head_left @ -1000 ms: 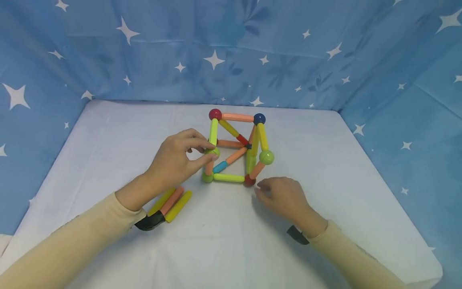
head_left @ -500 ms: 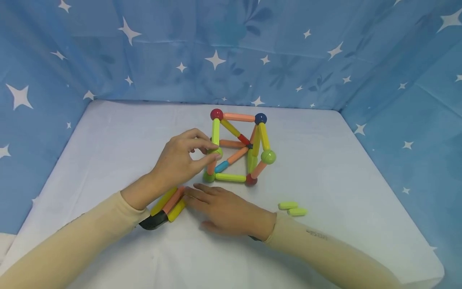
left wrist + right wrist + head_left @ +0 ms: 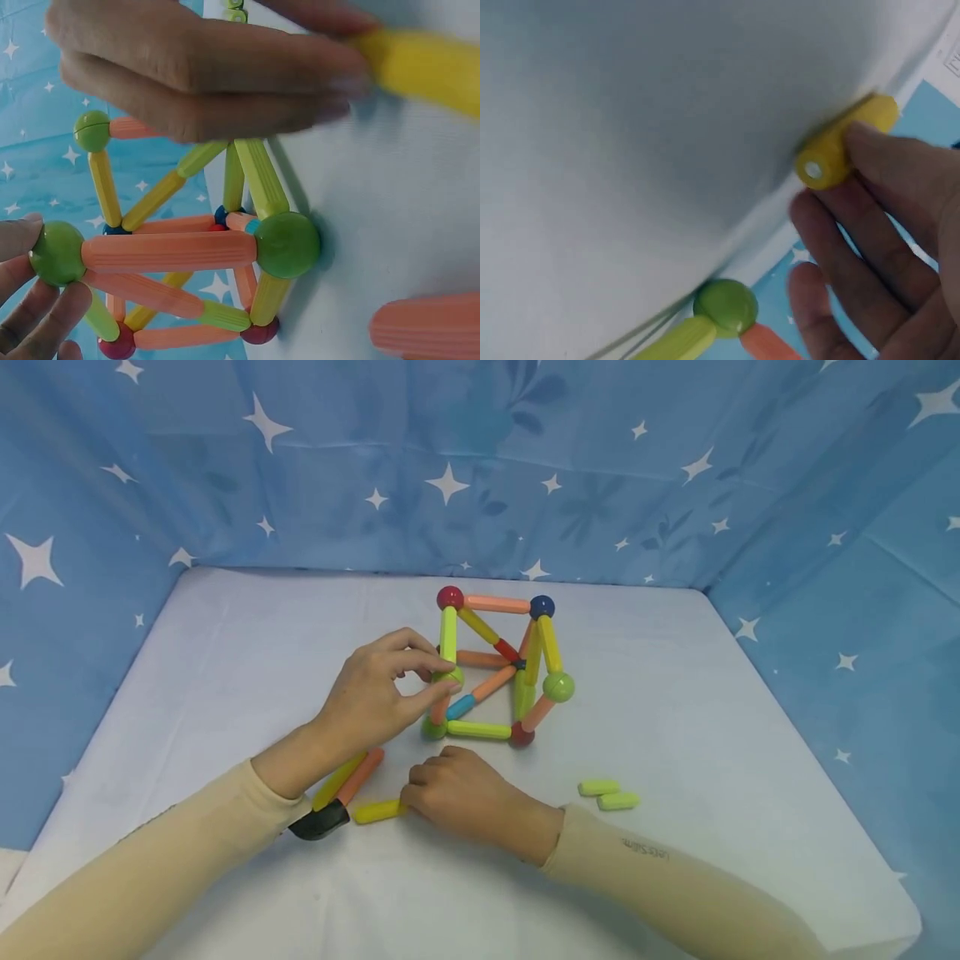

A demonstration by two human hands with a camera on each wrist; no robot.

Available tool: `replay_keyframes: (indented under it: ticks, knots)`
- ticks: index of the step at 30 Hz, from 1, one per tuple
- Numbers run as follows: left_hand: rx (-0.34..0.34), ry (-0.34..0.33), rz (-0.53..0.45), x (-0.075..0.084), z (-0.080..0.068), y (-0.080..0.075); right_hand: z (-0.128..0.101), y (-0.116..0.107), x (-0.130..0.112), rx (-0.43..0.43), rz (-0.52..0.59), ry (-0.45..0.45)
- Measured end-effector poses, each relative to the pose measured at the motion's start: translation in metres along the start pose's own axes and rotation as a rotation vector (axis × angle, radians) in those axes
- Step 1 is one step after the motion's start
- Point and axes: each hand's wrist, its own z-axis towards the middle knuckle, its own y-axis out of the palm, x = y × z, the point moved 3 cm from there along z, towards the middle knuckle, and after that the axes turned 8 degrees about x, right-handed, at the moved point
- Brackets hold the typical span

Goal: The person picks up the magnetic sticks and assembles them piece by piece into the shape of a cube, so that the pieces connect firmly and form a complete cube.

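A cube-like frame (image 3: 480, 729) of magnetic rods and coloured balls stands on the white table, with slanting rods inside it. My left hand (image 3: 375, 681) pinches the green ball (image 3: 58, 253) at its upper near-left corner, between thumb and fingers. In front of the frame, my right hand (image 3: 465, 797) grips one end of a yellow magnetic rod (image 3: 377, 812). The right wrist view shows that yellow rod (image 3: 829, 154) between thumb and fingers, its round end facing the camera. The right hand's fingertips are hidden in the head view.
An orange rod (image 3: 362, 777) and another yellow rod (image 3: 336, 783) lie beside the left wrist, partly behind a black wrist piece (image 3: 320, 821). Two short light-green rods (image 3: 618, 801) lie right of the right hand. A blue star-patterned curtain (image 3: 375, 452) surrounds the table.
My right hand has moved left from the frame's near-right corner to the loose rods and pulled a yellow one away. Two light-green rods have come into view. The left hand stays on the ball.
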Motion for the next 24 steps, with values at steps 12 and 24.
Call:
replay_keyframes:
  ticks: [12,24]
  knots:
    - [0.019,-0.021,-0.059,-0.002,-0.002,-0.002,-0.045,-0.01,0.01,-0.123,0.065,0.147]
    - [0.011,-0.123,-0.134,-0.005,-0.006,-0.001,-0.068,-0.078,0.046,0.236,-0.103,0.351]
